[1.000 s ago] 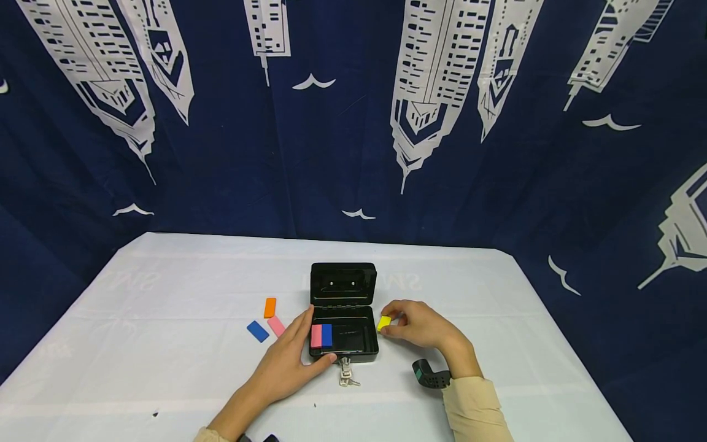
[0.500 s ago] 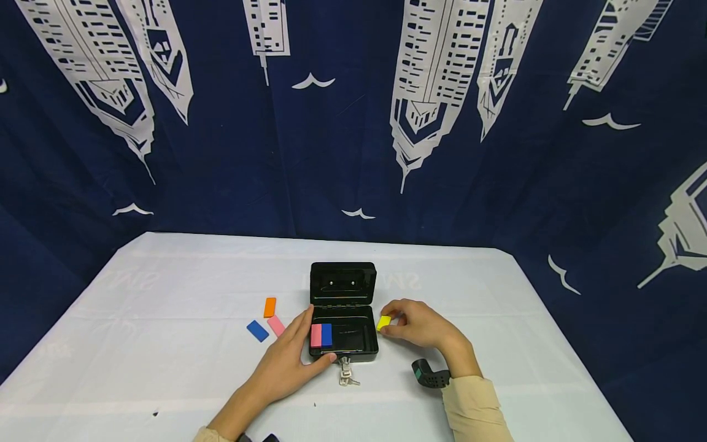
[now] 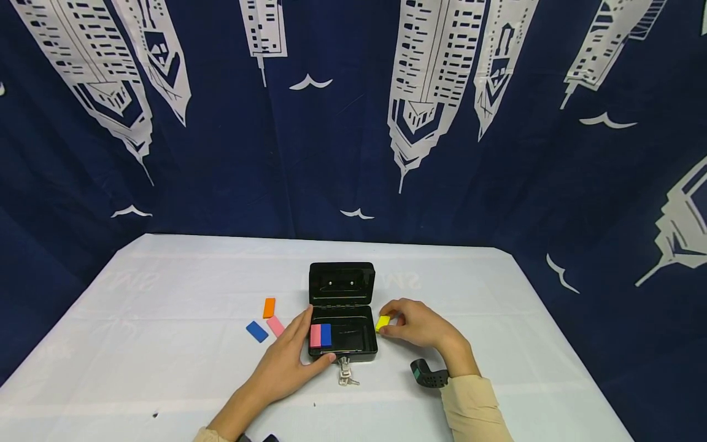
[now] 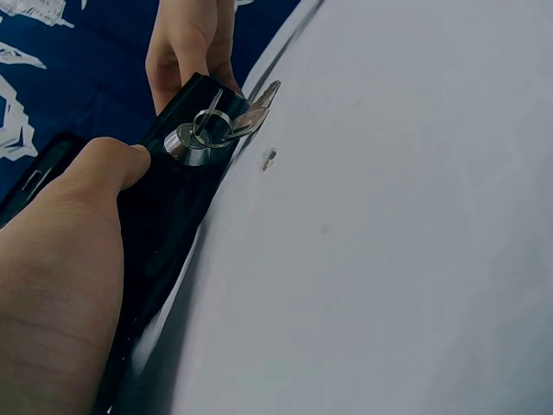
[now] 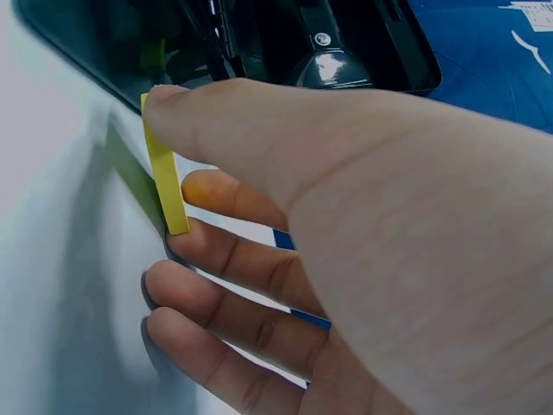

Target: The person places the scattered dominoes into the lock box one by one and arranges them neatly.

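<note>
Against black box [image 3: 355, 334], left grip [image 3: 287, 363] wide; beside it, yellow block [image 3: 382, 323] in narrow right grip [image 3: 418, 325].

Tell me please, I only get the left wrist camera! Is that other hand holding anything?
Observer: Yes. The right hand pinches a yellow block between thumb and fingers.
Operator: Ooh! I can't see inside the black box. Is there stuff in it?
Observer: Yes, a pink block and a blue block sit side by side in the left part of the black box.
Operator: Are there more blocks on the table, where I can't look?
Observer: Three more lie to the left of the box: an orange block, a second blue block and a second pink block.
</note>
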Demonstrator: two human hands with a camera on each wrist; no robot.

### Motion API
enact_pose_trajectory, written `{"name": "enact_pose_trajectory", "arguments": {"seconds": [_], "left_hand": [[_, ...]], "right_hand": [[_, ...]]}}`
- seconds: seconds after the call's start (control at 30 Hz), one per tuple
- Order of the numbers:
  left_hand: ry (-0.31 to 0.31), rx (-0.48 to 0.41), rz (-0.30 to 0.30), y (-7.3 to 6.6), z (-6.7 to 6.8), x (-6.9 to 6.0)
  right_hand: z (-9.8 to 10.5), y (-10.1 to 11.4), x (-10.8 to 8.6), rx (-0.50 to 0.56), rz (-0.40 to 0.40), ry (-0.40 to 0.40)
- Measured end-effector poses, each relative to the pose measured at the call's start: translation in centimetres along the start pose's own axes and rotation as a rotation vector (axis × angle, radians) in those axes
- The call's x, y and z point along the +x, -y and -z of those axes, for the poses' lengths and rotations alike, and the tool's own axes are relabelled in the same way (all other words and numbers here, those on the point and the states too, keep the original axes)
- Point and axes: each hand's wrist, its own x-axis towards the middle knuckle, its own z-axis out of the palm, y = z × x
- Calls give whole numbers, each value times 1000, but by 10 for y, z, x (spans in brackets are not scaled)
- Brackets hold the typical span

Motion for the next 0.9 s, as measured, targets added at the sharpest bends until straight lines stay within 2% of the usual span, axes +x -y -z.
{"name": "enact_pose_trajectory", "arguments": {"seconds": [0.6, 0.9], "left_hand": [[1, 2, 2, 0, 0, -1], [10, 3, 13, -1, 1, 0]], "right_hand": [[1, 1, -1, 12, -11, 7], [3, -2, 1, -5, 0, -32]]}}
